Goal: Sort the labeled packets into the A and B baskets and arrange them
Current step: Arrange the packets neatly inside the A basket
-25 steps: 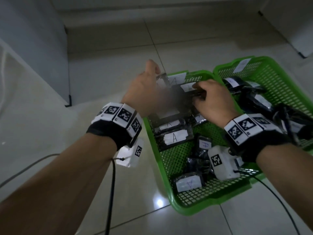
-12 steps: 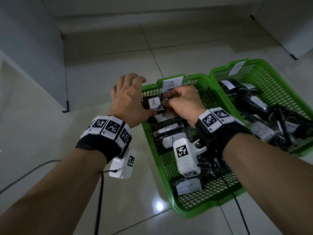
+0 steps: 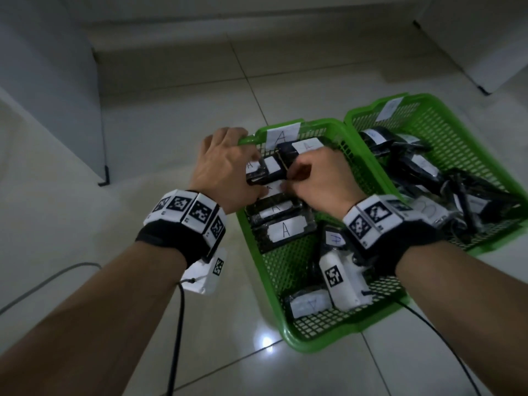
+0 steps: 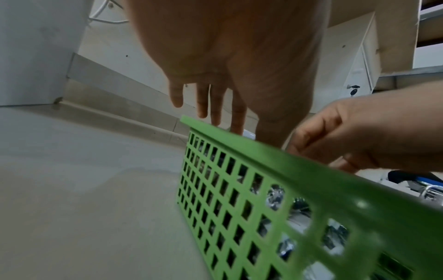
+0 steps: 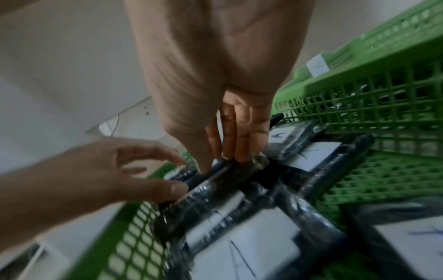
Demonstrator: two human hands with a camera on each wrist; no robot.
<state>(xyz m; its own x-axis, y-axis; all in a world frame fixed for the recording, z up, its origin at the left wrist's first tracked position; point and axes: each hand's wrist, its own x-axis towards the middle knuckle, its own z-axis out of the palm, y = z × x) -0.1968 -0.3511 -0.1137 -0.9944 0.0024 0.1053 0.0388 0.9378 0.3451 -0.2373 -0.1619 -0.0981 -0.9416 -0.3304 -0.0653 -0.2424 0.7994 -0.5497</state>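
Observation:
Two green mesh baskets sit side by side on the floor. Basket A [image 3: 324, 123] holds several black packets with white A labels, some in a row along its left side [image 3: 285, 230]. My right hand [image 3: 303, 174] reaches into the far left of basket A and pinches the top edge of a black A packet [image 5: 239, 170] between thumb and fingers. My left hand [image 3: 225, 167] lies over the left rim [image 4: 287, 163], fingers straight and relaxed, thumb touching the same packet. Basket B [image 3: 428, 101] on the right holds a loose heap of black packets [image 3: 423, 170].
The pale tiled floor [image 3: 143, 155] lies to the left and beyond the baskets. A grey cabinet corner [image 3: 103, 178] stands at the left. Cables trail from both wrists, one of them [image 3: 177, 338] along the floor near me. More A packets [image 3: 308, 305] lie at the near end of basket A.
Both hands came down and left with a packet from above the middle of basket A to the far end of the left row. In the last half second they barely moved.

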